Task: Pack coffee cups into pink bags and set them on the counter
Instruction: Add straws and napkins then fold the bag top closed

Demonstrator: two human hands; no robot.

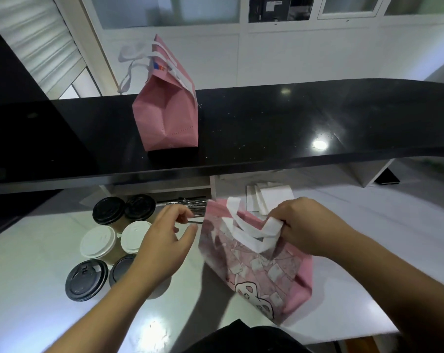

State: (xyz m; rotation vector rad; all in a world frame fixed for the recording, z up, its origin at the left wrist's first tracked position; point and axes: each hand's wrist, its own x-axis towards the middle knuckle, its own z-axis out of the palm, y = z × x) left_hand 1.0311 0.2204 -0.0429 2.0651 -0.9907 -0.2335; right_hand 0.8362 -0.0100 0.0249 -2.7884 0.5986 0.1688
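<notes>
- Dark clothing (pixel 243 337) at bottom edge, cut off by frame.
- Patterned pink bag (pixel 256 271) sits tilted on the white worktop (pixel 32 296), blurred; white handles (pixel 249 229) up.
- Right hand (pixel 310 225) pinches the handles, fingers curled round the strap.
- Left hand (pixel 164 240) hovers just left of the bag, fingers loosely spread, gripping nothing; can't tell if fingertips touch the thin metal-looking items (pixel 187 207) behind it.
- Six coffee cups (pixel 114 240) clustered on the worktop left of the bag: black lids and white lids; one black-lidded cup partly hidden under the left wrist.
- White paper sheets (pixel 269 197) behind the bag, partly hidden by it.
- Second pink bag (pixel 167 115) stands upright on the raised black counter (pixel 292 123), white handles flopped left; small label unreadable.
</notes>
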